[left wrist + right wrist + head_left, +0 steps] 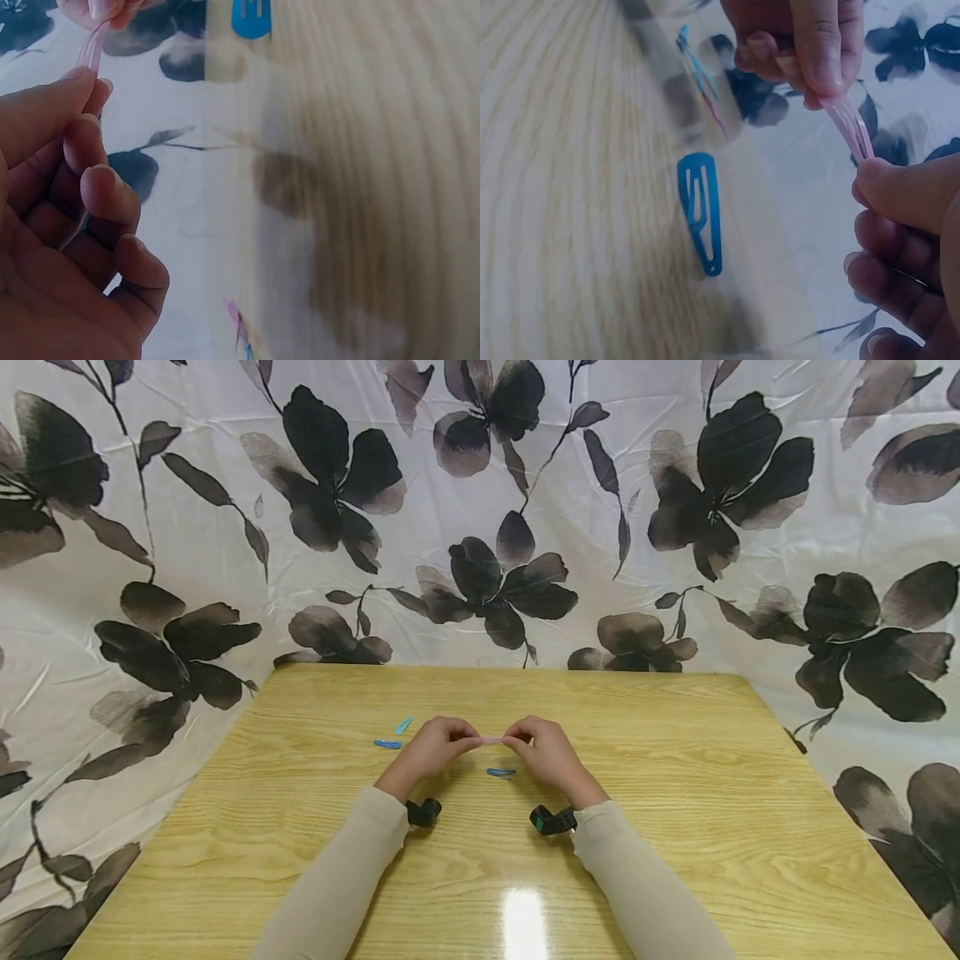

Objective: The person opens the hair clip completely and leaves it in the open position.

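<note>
A pink snap hair clip (492, 741) is stretched between my two hands above the table. My left hand (435, 747) pinches one end between thumb and index finger, its other fingers loosely bent. The other end is pinched by the thumb and finger of my right hand (552, 752). Seen from the right wrist, the pink clip (847, 129) looks slim and bowed, its slots partly open. Below the hands a blue snap hair clip (500, 772) lies on the table; the right wrist view shows this blue clip (700, 214) flat, with long cut-outs.
Left of my left hand lie another blue clip (387, 744) and a light teal clip (404, 725). The wood-grain table (675, 760) reaches back to a floral cloth (480, 510). Each wrist wears a black strapped device (551, 820).
</note>
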`<action>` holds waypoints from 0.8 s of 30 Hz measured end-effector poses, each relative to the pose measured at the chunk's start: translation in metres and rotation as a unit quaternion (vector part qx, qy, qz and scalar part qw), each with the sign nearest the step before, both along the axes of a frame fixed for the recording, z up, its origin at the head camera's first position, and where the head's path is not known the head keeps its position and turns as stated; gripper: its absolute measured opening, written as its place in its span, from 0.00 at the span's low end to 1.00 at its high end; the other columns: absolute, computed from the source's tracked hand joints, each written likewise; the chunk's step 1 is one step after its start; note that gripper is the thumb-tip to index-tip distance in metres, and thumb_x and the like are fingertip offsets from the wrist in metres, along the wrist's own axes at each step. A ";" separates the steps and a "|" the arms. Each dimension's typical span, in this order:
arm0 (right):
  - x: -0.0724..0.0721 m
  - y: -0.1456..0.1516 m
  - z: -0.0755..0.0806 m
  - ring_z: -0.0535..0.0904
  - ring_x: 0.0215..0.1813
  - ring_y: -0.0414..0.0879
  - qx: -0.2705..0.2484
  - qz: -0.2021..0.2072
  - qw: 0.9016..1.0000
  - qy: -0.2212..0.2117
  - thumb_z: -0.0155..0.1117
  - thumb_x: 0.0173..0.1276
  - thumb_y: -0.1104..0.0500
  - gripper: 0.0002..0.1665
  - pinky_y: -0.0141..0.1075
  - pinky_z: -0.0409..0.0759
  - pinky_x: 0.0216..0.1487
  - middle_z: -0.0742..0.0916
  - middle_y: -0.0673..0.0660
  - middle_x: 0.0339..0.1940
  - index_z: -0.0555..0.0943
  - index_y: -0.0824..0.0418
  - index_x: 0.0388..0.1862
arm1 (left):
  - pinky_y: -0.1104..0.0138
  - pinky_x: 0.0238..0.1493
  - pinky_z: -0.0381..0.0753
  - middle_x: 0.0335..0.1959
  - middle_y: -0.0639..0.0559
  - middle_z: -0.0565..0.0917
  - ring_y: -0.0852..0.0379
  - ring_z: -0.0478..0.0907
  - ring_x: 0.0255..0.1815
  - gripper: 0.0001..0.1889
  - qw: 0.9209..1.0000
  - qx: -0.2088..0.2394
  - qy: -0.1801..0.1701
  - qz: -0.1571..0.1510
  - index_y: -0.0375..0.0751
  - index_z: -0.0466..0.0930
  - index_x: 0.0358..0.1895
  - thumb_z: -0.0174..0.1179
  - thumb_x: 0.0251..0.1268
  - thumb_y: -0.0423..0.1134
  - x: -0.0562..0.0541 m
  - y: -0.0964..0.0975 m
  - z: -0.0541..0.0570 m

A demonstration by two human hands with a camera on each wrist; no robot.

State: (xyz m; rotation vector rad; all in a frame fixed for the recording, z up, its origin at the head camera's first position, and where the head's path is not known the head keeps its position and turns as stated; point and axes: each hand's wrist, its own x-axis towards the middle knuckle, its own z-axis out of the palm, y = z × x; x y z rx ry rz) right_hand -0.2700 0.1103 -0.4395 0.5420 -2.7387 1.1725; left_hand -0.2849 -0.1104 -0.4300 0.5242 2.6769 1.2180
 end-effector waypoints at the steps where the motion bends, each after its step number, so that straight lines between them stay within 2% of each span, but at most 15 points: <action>1: 0.000 0.001 -0.001 0.75 0.36 0.41 -0.001 0.000 1.000 0.003 0.62 0.70 0.53 0.07 0.37 0.74 0.39 0.85 0.48 0.36 0.85 0.52 0.37 | 0.64 0.36 0.73 0.37 0.52 0.84 0.55 0.72 0.33 0.12 1.000 0.002 -0.003 0.001 0.44 0.86 0.42 0.58 0.69 0.47 0.000 0.001 -0.001; 5: 0.002 0.004 -0.005 0.76 0.36 0.41 -0.002 -0.003 1.000 0.012 0.63 0.70 0.52 0.07 0.37 0.75 0.39 0.85 0.48 0.35 0.85 0.52 0.36 | 0.64 0.36 0.74 0.37 0.53 0.84 0.56 0.73 0.33 0.12 1.000 0.010 -0.008 0.006 0.46 0.86 0.41 0.59 0.69 0.48 0.002 0.004 -0.005; 8: 0.003 0.005 -0.005 0.76 0.36 0.41 -0.002 -0.009 1.000 0.017 0.64 0.69 0.52 0.07 0.37 0.75 0.39 0.85 0.48 0.35 0.85 0.52 0.36 | 0.61 0.38 0.76 0.36 0.54 0.83 0.56 0.74 0.33 0.11 1.000 0.016 -0.004 0.011 0.47 0.86 0.41 0.59 0.69 0.49 0.004 0.007 -0.007; 10: 0.004 0.006 -0.005 0.76 0.36 0.41 -0.002 -0.010 1.000 0.019 0.64 0.69 0.52 0.07 0.37 0.74 0.39 0.85 0.48 0.35 0.85 0.52 0.36 | 0.56 0.52 0.76 0.35 0.53 0.84 0.56 0.74 0.32 0.11 1.000 0.019 0.003 0.015 0.48 0.86 0.41 0.59 0.69 0.49 0.006 0.008 -0.007; 11: 0.004 0.006 -0.005 0.76 0.36 0.41 -0.003 -0.011 1.000 0.018 0.64 0.69 0.52 0.07 0.37 0.74 0.39 0.85 0.48 0.35 0.85 0.52 0.36 | 0.54 0.59 0.72 0.35 0.52 0.84 0.56 0.74 0.31 0.11 1.000 0.021 0.007 0.016 0.48 0.86 0.41 0.59 0.68 0.49 0.007 0.009 -0.008; 12: 0.005 0.007 -0.005 0.76 0.36 0.42 -0.004 -0.012 1.000 0.018 0.64 0.69 0.52 0.07 0.37 0.74 0.39 0.85 0.48 0.35 0.85 0.53 0.36 | 0.52 0.65 0.67 0.34 0.51 0.85 0.56 0.74 0.30 0.10 0.999 0.024 0.012 0.018 0.49 0.86 0.40 0.59 0.68 0.48 0.007 0.010 -0.008; 13: 0.005 0.007 -0.005 0.76 0.36 0.42 -0.005 -0.013 1.000 0.017 0.64 0.68 0.53 0.07 0.37 0.74 0.39 0.85 0.49 0.34 0.85 0.53 0.36 | 0.50 0.68 0.64 0.33 0.51 0.85 0.56 0.74 0.30 0.10 0.999 0.026 0.017 0.020 0.49 0.86 0.40 0.60 0.68 0.48 0.008 0.010 -0.008; 15: 0.005 0.007 -0.006 0.76 0.37 0.42 -0.005 -0.014 1.000 0.015 0.64 0.69 0.52 0.07 0.37 0.74 0.40 0.85 0.49 0.34 0.85 0.53 0.36 | 0.49 0.75 0.51 0.31 0.52 0.85 0.57 0.74 0.29 0.09 0.999 0.025 0.029 0.024 0.51 0.86 0.39 0.60 0.68 0.48 0.009 0.011 -0.009; 16: 0.005 0.007 -0.007 0.76 0.37 0.42 -0.005 -0.015 1.000 0.015 0.64 0.69 0.52 0.07 0.37 0.74 0.40 0.85 0.49 0.34 0.85 0.53 0.36 | 0.50 0.74 0.52 0.30 0.53 0.84 0.57 0.74 0.28 0.08 0.999 0.027 0.031 0.024 0.51 0.86 0.39 0.60 0.68 0.48 0.009 0.012 -0.009; 19: 0.005 0.008 -0.008 0.76 0.37 0.42 -0.003 -0.016 1.000 0.013 0.64 0.69 0.52 0.07 0.37 0.74 0.40 0.85 0.49 0.35 0.85 0.53 0.36 | 0.54 0.61 0.67 0.30 0.57 0.83 0.58 0.74 0.29 0.08 0.999 0.028 0.031 0.026 0.52 0.86 0.39 0.60 0.68 0.48 0.010 0.013 -0.011; 20: 0.005 0.008 -0.009 0.76 0.37 0.42 -0.002 -0.016 1.000 0.012 0.64 0.69 0.52 0.07 0.37 0.74 0.40 0.85 0.49 0.35 0.85 0.52 0.36 | 0.56 0.58 0.69 0.31 0.57 0.82 0.58 0.74 0.29 0.08 0.999 0.029 0.030 0.026 0.51 0.86 0.40 0.59 0.68 0.48 0.011 0.013 -0.011; 23: 0.006 0.008 -0.010 0.75 0.36 0.42 -0.002 -0.016 1.000 0.009 0.64 0.69 0.52 0.06 0.37 0.74 0.39 0.84 0.48 0.35 0.85 0.52 0.36 | 0.62 0.40 0.73 0.32 0.57 0.82 0.58 0.73 0.29 0.08 0.999 0.031 0.025 0.027 0.50 0.85 0.40 0.59 0.69 0.47 0.011 0.013 -0.012; 24: 0.005 0.008 -0.011 0.75 0.36 0.41 -0.002 -0.016 1.000 0.010 0.64 0.69 0.52 0.06 0.37 0.74 0.39 0.84 0.48 0.34 0.85 0.52 0.36 | 0.63 0.39 0.72 0.31 0.56 0.82 0.58 0.73 0.29 0.08 0.999 0.033 0.026 0.028 0.50 0.85 0.40 0.59 0.69 0.47 0.011 0.013 -0.012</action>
